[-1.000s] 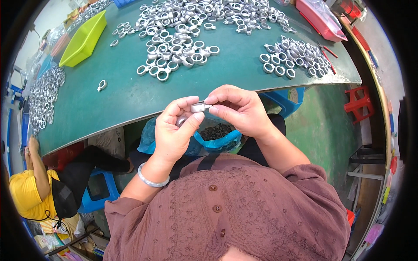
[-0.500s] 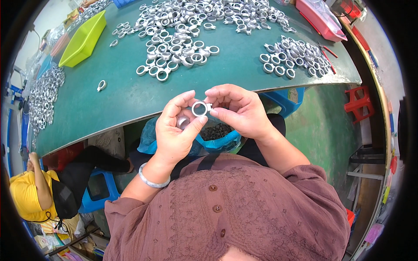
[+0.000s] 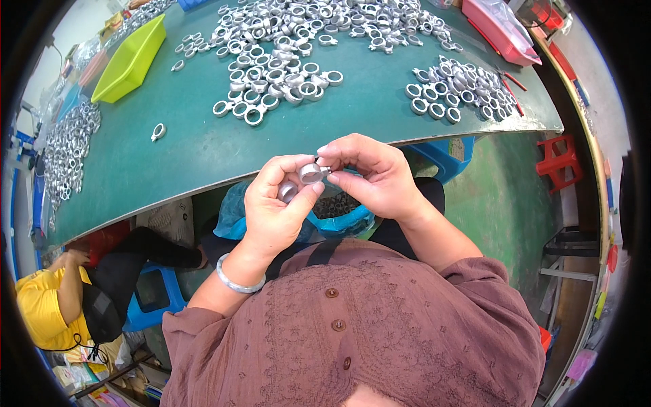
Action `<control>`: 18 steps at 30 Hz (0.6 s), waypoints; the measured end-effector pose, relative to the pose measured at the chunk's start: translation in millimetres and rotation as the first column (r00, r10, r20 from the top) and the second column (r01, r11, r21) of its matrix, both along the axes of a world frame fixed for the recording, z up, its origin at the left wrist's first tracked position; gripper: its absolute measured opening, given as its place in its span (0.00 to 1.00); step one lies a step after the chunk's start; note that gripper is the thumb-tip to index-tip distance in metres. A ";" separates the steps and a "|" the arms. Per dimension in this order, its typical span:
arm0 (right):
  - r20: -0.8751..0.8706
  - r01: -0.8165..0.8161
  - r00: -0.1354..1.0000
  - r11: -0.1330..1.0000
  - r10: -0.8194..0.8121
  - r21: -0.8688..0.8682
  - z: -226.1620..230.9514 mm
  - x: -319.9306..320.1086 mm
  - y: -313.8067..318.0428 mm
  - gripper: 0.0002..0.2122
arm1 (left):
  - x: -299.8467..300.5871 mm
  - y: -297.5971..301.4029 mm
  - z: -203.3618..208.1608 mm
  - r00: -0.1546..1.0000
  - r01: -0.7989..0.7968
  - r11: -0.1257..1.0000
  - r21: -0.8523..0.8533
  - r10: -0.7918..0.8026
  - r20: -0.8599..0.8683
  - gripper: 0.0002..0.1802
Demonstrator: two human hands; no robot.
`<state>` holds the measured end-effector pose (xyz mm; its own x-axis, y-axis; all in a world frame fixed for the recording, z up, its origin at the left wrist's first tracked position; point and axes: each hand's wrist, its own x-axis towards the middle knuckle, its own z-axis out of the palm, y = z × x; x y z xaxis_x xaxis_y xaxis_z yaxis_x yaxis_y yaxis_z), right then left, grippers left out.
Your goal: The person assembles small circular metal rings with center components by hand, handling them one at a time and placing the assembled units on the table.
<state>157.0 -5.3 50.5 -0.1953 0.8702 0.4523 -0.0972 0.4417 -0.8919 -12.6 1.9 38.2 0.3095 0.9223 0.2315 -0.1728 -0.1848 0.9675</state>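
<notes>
A silvery metal ring clamp [image 3: 310, 174] is held between my two hands, just off the table's near edge. My left hand [image 3: 274, 197] pinches its ring between thumb and fingers. A second metal ring [image 3: 287, 192] rests inside the same palm, partly covered by the fingers. My right hand [image 3: 376, 175] grips the small stub on the ring's right side with thumb and fingertips. Below the hands, an open blue plastic bag [image 3: 346, 221] holds many small dark metal parts.
On the green table [image 3: 196, 146] lie a large ring pile [image 3: 278, 74], a smaller pile [image 3: 461, 88] and one lone ring [image 3: 159, 131]. A yellow-green tray [image 3: 130, 61] stands left, a pink tray [image 3: 500, 30] right. A person in yellow [image 3: 51, 305] sits at the left.
The ring between my hands has tilted, so its outer wall now shows more than its opening. My left fingers have shifted slightly. The other person's arm has moved.
</notes>
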 end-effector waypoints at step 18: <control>0.455 0.323 0.805 0.925 -0.380 0.201 9.3 12.9 84.1 0.08 | 17.9 4.8 -30.4 0.844 0.239 0.942 0.236 -0.081 -0.531 0.07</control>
